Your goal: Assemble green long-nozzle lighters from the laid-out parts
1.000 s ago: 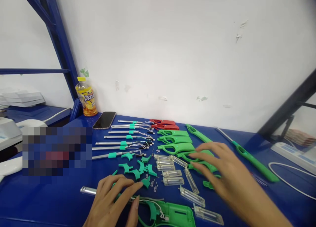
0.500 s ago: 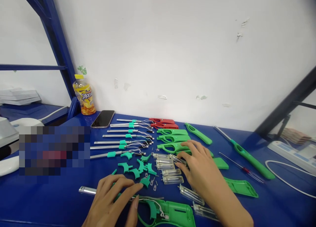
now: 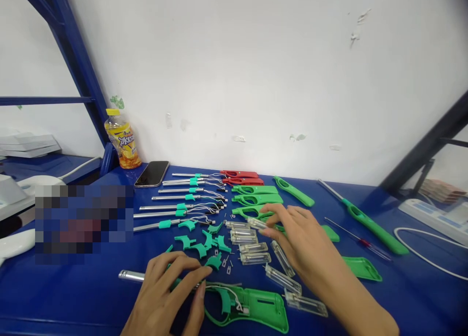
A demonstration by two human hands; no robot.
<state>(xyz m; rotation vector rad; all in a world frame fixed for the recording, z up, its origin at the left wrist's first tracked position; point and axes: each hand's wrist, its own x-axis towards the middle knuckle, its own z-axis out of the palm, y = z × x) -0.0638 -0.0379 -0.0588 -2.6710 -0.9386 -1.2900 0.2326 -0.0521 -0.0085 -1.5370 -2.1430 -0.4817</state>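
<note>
Right hand [image 3: 296, 231] pinching a clear case [image 3: 258, 223]; left hand [image 3: 166, 292] gripping a silver tube [image 3: 132, 276].
Clear case between right thumb and fingertips, at the far end of the similar clear cases [image 3: 255, 258] on the bench [image 3: 73, 297]; left fingers curled narrow over tube, beside open green shell [image 3: 268, 309] holding teal trigger [image 3: 225, 302], white wire; loose teal pieces [image 3: 199, 250] just beyond.

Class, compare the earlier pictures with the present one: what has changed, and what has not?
The right hand has moved leftward from among the green casings and taken hold of a clear plastic tank, which is now between its thumb and fingers, apparently lifted. The left hand stays on the metal tube; the open green casing beside it has not visibly moved.
</note>
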